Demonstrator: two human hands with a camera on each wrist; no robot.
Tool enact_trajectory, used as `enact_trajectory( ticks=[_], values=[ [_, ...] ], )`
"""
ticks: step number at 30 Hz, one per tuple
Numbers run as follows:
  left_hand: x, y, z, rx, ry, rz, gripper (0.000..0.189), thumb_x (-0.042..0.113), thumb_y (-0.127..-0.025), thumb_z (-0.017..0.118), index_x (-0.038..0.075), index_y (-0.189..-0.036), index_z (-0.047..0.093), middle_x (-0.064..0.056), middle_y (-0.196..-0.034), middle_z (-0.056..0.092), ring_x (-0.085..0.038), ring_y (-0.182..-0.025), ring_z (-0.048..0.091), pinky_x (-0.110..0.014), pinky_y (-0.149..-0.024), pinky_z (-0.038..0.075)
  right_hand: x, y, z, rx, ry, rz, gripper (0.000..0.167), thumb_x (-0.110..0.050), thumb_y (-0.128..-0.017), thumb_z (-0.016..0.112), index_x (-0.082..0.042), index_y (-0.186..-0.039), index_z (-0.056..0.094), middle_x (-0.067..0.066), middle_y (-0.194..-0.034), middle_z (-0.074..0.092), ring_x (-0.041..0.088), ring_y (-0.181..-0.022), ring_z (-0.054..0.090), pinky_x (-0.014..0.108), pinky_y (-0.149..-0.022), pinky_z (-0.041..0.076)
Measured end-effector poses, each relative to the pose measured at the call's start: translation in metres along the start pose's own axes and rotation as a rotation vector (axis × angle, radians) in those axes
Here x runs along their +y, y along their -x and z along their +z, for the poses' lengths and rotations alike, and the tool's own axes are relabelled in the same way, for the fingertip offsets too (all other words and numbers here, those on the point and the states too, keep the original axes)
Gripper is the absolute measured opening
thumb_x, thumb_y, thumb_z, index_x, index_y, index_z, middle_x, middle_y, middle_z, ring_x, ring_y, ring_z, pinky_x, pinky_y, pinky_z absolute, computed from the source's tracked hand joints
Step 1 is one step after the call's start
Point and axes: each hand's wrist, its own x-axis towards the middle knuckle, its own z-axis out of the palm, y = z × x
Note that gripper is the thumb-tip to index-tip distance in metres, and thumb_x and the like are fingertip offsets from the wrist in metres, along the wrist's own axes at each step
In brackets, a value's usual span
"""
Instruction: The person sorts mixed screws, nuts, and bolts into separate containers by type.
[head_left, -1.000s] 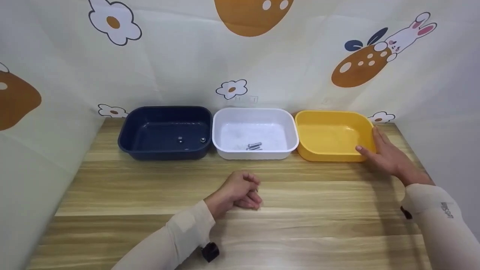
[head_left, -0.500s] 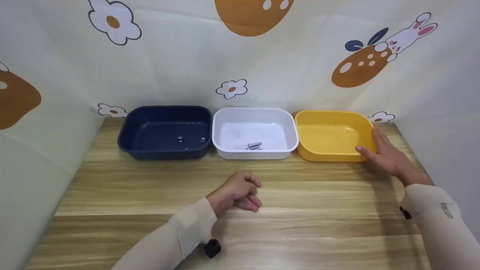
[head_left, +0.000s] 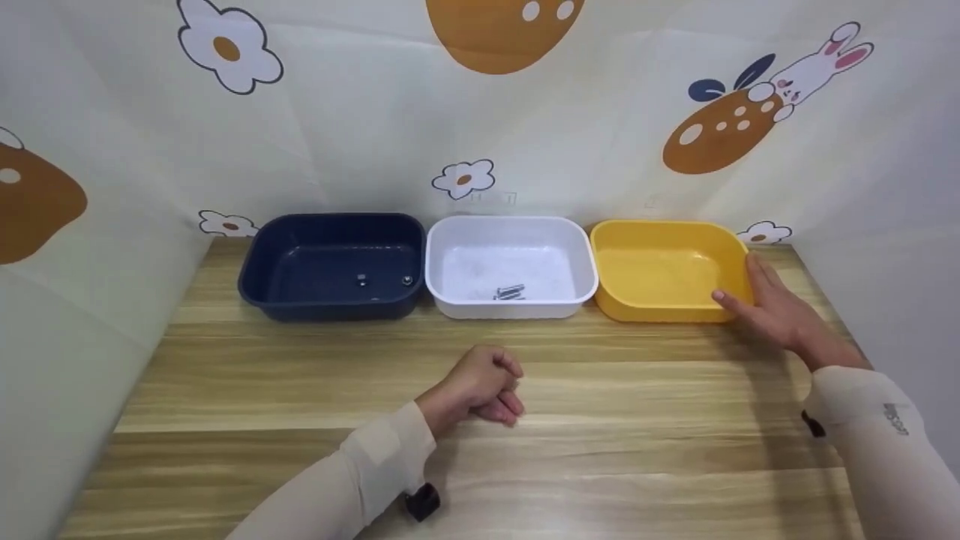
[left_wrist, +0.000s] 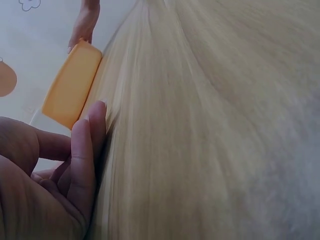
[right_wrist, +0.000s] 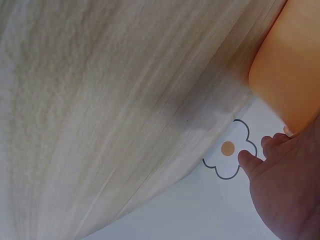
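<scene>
My right hand rests against the right end of a yellow plastic bin, fingers straight along its outer wall and thumb over the front corner. In the right wrist view, the fingers lie close to the orange-looking bin. My left hand rests low over the wooden table, in front of a white bin, its fingers loosely bent. From the left wrist, two fingers extend along the tabletop while others curl inward. No object shows clearly in that hand; part of its palm is hidden.
Several metal bolts lie in the white bin. To its left, a dark blue bin holds small metal nuts. The three bins stand side by side against a patterned wall covering.
The left hand shifts only slightly, its fingers bending a little. My right hand stays against the yellow bin, and the bins keep their places.
</scene>
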Motion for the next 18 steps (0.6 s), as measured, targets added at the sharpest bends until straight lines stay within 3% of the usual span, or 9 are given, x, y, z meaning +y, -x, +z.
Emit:
enact_trajectory(
  ticks=[9,18],
  values=[
    [-0.0075,0.0027,0.0046,0.039,-0.015,0.091,0.012,-0.004,-0.089,0.049,-0.002,-0.091,0.060,-0.016,-0.056,0.063,-0.019,-0.041,0.060,-0.030,-0.042,0.053,0.0007,0.0003,0.0013,0.022,-0.006,-0.025,0.101,-0.065,-0.096,0.037,0.000,-0.150,-0.018,0.031,-0.157,-0.013,0.053,-0.143,0.002,0.071,-0.109,0.010],
    [-0.0085,0.0027,0.0029,0.034,-0.009,0.099,0.012,-0.004,-0.093,0.049,-0.003,-0.093,0.061,-0.017,-0.059,0.065,-0.018,-0.042,0.061,-0.030,-0.043,0.053,-0.0006,0.0000,0.0014,0.017,0.002,-0.011,0.103,-0.067,-0.095,0.035,-0.001,-0.150,-0.020,0.032,-0.156,-0.013,0.056,-0.141,0.005,0.073,-0.106,0.011]
  ],
)
